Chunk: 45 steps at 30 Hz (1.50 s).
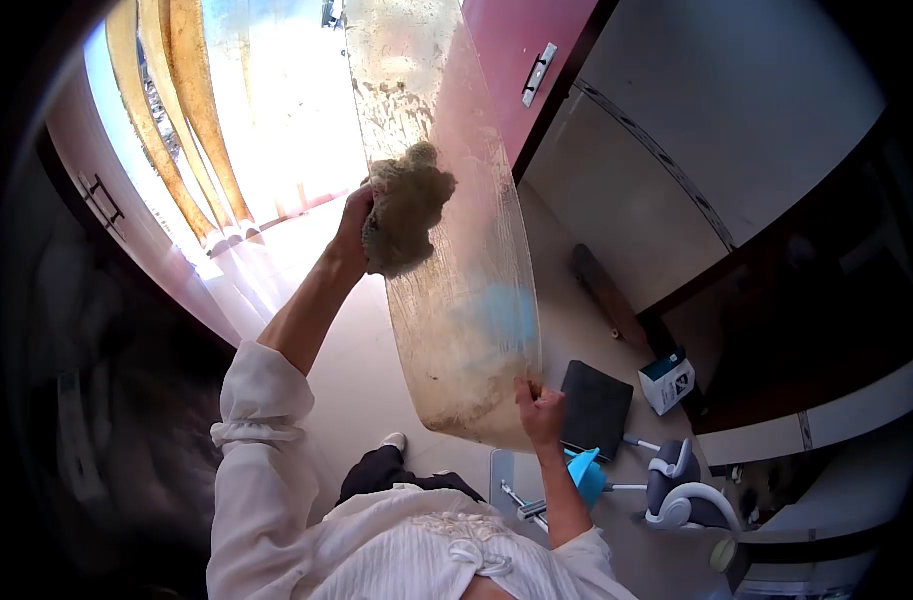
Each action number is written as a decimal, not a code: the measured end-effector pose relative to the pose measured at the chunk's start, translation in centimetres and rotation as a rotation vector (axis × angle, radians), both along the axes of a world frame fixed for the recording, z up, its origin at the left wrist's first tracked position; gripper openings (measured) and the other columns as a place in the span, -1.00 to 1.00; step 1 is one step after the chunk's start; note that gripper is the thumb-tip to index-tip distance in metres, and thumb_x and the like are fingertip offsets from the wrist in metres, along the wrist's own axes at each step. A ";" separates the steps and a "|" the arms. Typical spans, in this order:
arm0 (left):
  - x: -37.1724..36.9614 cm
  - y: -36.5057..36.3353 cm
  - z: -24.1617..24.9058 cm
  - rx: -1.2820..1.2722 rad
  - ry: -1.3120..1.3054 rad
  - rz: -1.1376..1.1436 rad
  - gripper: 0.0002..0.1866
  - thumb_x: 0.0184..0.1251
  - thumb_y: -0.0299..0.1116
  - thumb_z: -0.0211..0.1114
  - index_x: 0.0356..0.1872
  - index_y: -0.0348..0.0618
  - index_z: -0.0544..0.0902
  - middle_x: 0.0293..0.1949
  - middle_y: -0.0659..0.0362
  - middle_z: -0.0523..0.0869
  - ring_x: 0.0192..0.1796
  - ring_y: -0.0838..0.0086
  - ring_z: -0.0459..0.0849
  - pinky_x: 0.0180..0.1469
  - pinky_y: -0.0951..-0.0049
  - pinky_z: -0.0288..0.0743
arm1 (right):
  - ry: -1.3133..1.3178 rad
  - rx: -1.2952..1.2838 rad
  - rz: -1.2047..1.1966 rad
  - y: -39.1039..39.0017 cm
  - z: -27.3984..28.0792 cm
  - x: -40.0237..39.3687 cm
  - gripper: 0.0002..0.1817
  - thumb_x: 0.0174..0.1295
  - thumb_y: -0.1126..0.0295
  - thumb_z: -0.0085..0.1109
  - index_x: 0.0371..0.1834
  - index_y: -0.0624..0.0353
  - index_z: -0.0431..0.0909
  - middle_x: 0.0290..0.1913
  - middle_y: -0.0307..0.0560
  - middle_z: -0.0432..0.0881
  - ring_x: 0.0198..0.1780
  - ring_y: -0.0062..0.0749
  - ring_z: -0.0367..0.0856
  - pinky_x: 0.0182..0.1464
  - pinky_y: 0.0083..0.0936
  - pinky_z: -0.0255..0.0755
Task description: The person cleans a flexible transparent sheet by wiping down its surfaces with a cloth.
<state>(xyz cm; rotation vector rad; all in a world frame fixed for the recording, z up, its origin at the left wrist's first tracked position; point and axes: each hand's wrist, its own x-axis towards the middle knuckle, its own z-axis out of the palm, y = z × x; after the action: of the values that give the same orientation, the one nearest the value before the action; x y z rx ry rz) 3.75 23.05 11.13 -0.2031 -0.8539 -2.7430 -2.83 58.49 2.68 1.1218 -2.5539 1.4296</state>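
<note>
A long see-through panel (467, 250), wet and streaked with brown dirt, stands tilted in front of me. My left hand (356, 222) is closed on a soiled grey-brown rag (409, 208), which lies against the panel near its left edge. Most of those fingers are hidden behind the rag. At the lower right corner, my right hand (543, 410) grips the panel's edge with curled fingers. Brown grime is thickest along the panel's upper part and bottom edge. Something light blue shows blurred through it.
A dark flat square (595, 408) and a light blue object (587, 475) are beside my right arm. A grey-and-white chair-like item (682, 490) and a white box (667, 382) stand further right. Yellow curtains (192, 100) hang by the bright window. Pale cabinets (717, 130) line the right.
</note>
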 end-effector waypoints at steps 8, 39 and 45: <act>5.7 12.9 -11.9 0.181 -0.320 -0.069 -0.63 0.33 -0.26 0.07 0.04 -0.31 0.47 -0.03 -0.04 0.58 -0.01 0.33 0.61 -0.04 0.32 0.62 | -0.039 -0.053 -0.027 -0.9 -2.5 -0.6 -0.64 0.19 0.29 0.18 -0.66 0.34 0.51 -0.75 -0.06 0.48 -0.67 -0.50 0.50 -0.55 -0.51 0.32; 9.9 3.5 -6.6 0.026 -0.354 0.204 -0.60 0.21 -0.21 0.24 -0.03 -0.26 0.46 -0.25 0.03 0.61 -0.33 0.37 0.67 -0.31 0.37 0.67 | -0.514 -0.094 0.190 -4.4 -3.7 0.7 -0.63 0.29 0.22 0.11 -0.62 0.23 0.54 -0.73 -0.33 0.44 -0.76 -0.76 0.29 -0.73 -0.67 0.12; 3.2 -4.8 -0.5 -0.141 -0.343 0.204 -0.60 0.18 -0.28 0.17 -0.03 -0.36 0.48 -0.34 0.04 0.65 -0.40 0.36 0.67 -0.33 0.34 0.65 | -0.465 -0.023 0.122 -3.8 -3.9 1.2 -0.61 0.25 0.20 0.13 -0.63 0.26 0.53 -0.73 -0.30 0.46 -0.76 -0.72 0.33 -0.71 -0.68 0.19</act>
<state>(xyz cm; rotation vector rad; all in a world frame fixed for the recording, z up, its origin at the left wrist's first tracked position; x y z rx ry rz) 6.94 18.21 10.60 0.3213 -1.0888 -2.5636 -1.66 54.70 -1.22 1.0625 -2.7844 1.9467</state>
